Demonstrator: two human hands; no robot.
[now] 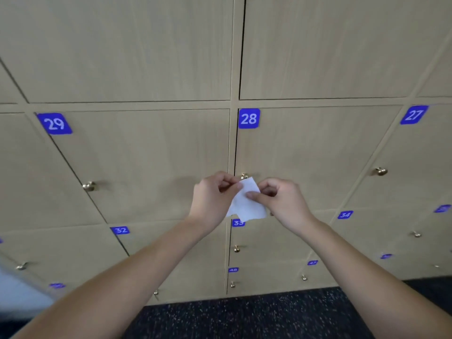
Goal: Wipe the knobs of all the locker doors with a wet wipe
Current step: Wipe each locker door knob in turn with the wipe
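Two bare forearms reach up from the bottom edge, over dark speckled carpet [244, 316]. Left hand [212, 199] and right hand [281, 201] meet at centre, both holding one white wet wipe [247, 204] between them. Left grip: thumb and curled fingers pinch the wipe's upper left edge. Right grip: thumb and forefinger pinch its right side, other fingers curled. Wipe hangs partly folded, lower edge covering the top of the blue tag 33 [238, 223].

Just behind the wipe's top corner, the brass knob of locker 28 [244, 176] peeks out; cannot tell if the wipe touches it. Blue tag 28 [249, 118] sits at that door's top left.

Light wood locker doors [146, 155] fill the wall. Door 29's knob [89, 186] is well left of the hands, tag 29 [54, 123] above it. Door 27's knob [380, 171] is well right, tag 27 [413, 115] top right. Lower rows: tag 32 [120, 230], tag 34 [345, 214], knob under 33 [236, 248], more small knobs and blurred tags further down. All doors look closed.
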